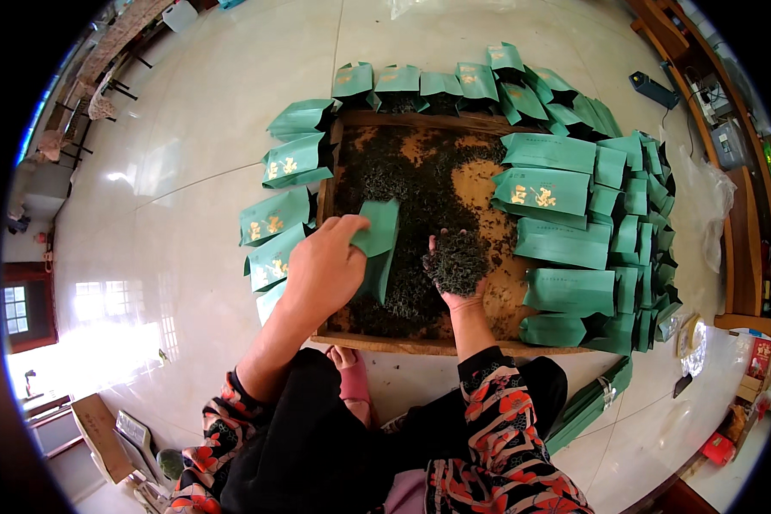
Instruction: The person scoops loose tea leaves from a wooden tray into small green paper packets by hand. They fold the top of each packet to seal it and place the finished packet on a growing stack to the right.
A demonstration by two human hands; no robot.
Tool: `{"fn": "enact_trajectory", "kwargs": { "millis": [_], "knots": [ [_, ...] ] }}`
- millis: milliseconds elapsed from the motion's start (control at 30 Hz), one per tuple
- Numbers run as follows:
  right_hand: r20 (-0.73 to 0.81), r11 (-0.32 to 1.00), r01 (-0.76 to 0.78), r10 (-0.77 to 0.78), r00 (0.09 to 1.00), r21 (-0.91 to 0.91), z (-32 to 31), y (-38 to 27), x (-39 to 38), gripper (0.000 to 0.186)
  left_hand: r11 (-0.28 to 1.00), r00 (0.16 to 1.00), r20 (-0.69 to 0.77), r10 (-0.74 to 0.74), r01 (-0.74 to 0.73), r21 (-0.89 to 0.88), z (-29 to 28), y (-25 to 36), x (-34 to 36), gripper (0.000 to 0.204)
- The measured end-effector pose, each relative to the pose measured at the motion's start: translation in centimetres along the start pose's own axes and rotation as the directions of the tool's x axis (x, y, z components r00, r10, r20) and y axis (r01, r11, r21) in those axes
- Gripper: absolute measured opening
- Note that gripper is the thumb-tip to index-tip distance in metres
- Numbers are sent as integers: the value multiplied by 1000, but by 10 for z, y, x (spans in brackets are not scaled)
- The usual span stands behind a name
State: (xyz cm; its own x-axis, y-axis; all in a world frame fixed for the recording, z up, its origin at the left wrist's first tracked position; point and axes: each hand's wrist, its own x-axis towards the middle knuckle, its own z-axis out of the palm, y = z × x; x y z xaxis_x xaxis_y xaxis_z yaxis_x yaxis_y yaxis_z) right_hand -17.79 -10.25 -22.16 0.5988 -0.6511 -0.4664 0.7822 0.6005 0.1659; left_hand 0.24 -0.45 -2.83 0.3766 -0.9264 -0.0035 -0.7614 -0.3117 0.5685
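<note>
My left hand [327, 261] grips the upper part of a green paper bag [382, 230], fingers closed on it over the left half of a shallow wooden tray [437, 346]. A heaped handful of dark dried tea leaves [459, 261] lies in my right hand [464, 300], palm up and cupped, just right of that bag. Beneath both hands, loose tea leaves [390, 176] cover much of the tray, thickest toward its left and middle. Bare wood shows on the right side. The inside of the held bag is hidden from view.
Several green bags line the tray's left side [287, 164], far edge [398, 79] and right side [565, 240], stacked in rows at the right. Flat green bags [591, 398] lie on the floor near my right knee. A wooden cabinet [741, 240] stands at far right.
</note>
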Motion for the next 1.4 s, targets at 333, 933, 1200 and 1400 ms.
{"fn": "enact_trajectory", "kwargs": {
  "millis": [333,933,1200,1400],
  "knots": [
    [312,988,-96,131,941,-124,93,2,-28,39,883,848,519,-109,-157,442,43,10,77,19],
    [167,645,343,-319,933,-683,124,40,-22,35,943,849,506,-155,-25,331,45,27,100,19],
    [438,-111,427,-326,838,-898,124,47,-42,40,947,842,508,-179,8,321,42,29,100,19],
    [586,-511,385,-320,744,-768,111,50,-43,43,956,866,489,-100,-52,288,52,21,99,18]
  ]
}}
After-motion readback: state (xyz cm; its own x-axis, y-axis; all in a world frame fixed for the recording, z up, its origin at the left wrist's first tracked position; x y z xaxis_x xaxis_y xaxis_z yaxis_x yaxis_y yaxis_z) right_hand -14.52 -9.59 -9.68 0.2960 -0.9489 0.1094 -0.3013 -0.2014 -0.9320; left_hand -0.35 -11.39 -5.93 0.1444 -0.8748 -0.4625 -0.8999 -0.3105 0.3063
